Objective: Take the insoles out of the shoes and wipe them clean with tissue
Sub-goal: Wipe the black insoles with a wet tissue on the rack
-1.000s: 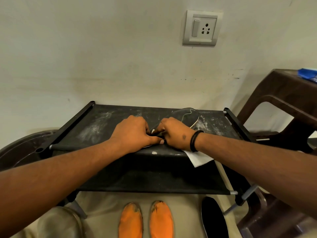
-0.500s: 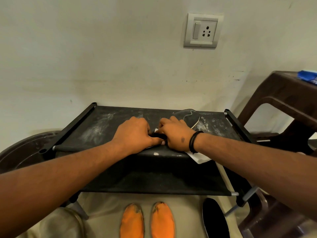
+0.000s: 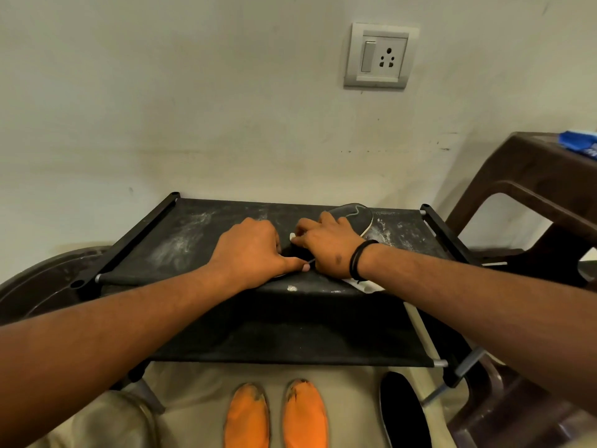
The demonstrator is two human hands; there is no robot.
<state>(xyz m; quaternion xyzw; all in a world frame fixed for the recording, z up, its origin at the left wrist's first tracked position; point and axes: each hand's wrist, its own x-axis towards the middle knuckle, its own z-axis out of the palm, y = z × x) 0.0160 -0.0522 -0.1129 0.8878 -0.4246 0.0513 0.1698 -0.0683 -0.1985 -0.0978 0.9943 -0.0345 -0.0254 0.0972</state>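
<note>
Pressing a thin, floppy dark insole (image 3: 350,216) flat on the black fabric shelf (image 3: 181,240), the left hand (image 3: 250,252) curls down while the right hand (image 3: 326,244) pinches white tissue (image 3: 366,284), best held by its edges.

ahead of me: socket (image 3: 381,55) on wall (image 3: 193,108) | my right: brown chair (image 3: 529,195), blue pack (image 3: 581,147) on it | my left: dark tub (image 3: 42,282)

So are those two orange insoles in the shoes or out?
Out. The two orange insoles lie bare, side by side, on the floor below the black rack, with no shoe around them.
</note>
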